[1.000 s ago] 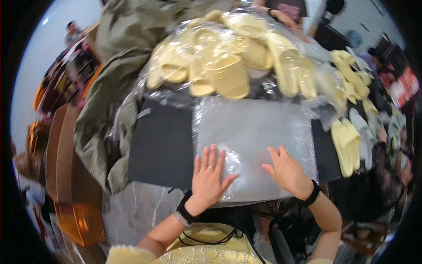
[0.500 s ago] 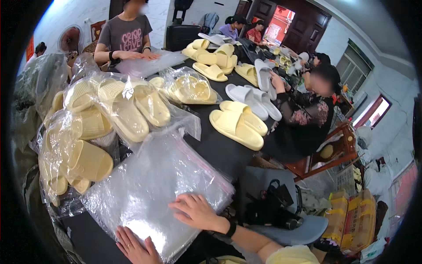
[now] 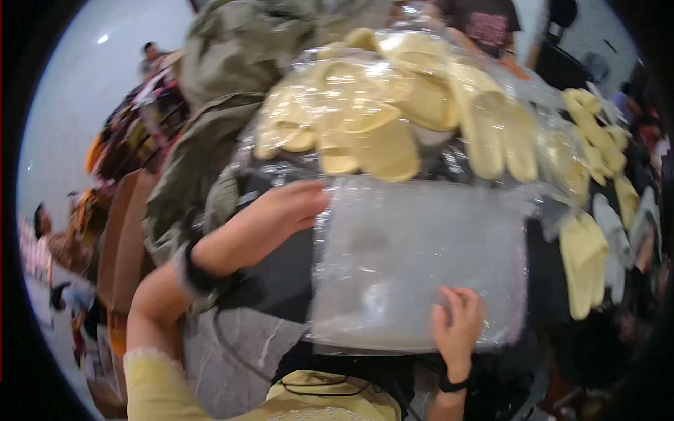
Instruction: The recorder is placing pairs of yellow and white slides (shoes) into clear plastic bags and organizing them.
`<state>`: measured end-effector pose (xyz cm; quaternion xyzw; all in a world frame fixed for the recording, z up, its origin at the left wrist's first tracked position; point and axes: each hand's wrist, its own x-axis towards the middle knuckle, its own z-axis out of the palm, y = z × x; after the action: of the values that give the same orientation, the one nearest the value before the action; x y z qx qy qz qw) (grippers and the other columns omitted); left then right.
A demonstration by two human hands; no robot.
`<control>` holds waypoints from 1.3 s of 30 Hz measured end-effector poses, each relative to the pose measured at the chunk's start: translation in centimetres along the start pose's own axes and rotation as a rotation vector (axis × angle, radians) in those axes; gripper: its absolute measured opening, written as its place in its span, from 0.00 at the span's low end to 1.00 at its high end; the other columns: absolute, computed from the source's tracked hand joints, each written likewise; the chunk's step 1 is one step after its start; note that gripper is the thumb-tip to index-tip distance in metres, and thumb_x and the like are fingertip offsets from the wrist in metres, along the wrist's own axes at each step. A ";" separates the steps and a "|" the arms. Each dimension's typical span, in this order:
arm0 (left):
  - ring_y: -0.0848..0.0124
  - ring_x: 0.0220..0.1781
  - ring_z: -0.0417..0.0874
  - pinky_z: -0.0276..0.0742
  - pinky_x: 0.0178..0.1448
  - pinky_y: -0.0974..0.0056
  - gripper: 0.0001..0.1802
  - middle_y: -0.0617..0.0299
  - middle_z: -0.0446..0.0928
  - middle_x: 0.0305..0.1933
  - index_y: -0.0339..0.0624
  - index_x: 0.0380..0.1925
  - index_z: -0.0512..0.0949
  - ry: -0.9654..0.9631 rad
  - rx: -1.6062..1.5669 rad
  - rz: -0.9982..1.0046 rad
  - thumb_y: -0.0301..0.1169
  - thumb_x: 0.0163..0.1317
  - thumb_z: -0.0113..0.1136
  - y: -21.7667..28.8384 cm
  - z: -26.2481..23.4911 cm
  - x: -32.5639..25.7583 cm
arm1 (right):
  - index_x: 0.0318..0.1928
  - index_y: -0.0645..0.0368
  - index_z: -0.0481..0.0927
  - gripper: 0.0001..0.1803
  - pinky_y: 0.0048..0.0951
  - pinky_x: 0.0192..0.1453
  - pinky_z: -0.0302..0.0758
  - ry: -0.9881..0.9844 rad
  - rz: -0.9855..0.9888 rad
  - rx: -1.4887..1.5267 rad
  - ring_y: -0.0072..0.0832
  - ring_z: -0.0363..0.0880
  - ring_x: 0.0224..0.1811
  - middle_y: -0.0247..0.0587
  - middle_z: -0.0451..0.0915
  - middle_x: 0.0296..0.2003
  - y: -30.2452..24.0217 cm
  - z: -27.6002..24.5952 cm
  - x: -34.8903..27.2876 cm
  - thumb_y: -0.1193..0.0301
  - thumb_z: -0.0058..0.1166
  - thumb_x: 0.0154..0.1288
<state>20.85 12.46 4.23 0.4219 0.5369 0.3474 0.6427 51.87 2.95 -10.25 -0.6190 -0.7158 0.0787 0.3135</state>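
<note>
A flat stack of clear plastic bags (image 3: 421, 259) lies on the black tabletop in front of me. My left hand (image 3: 298, 203) reaches to the stack's far left corner, its fingers bent and blurred; whether they grip the film cannot be made out. On the near right part of the stack rests my right hand (image 3: 460, 324), fingers loosely bent and apart, with nothing seen in it. Just beyond the stack is a heap of pale yellow slippers (image 3: 382, 144) in clear bags. One bagged pair of slippers (image 3: 491, 133) lies at the heap's right side.
An unbagged yellow pair of slippers (image 3: 583, 263) lies to the right, beside white slippers (image 3: 612, 245). Olive-green cloth (image 3: 225, 63) is bunched at the left, near a cardboard box (image 3: 126, 238). A person in a dark shirt (image 3: 484, 24) stands across the table.
The view has swung to the left. My left hand has moved from the near edge of the bag stack to its far left corner. My right hand stays on the stack.
</note>
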 end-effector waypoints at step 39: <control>0.72 0.60 0.65 0.59 0.64 0.69 0.48 0.58 0.67 0.59 0.32 0.60 0.61 -0.591 0.317 0.296 0.28 0.31 0.68 4.4 0.3 -3.7 | 0.53 0.55 0.73 0.24 0.46 0.58 0.60 0.023 -0.126 -0.184 0.45 0.66 0.53 0.44 0.70 0.53 2.9 2.8 -2.8 0.58 0.51 0.57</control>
<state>20.52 10.83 9.82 0.6717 0.3083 0.2123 0.6393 52.84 1.69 -14.89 -0.5997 -0.7539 -0.0144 0.2679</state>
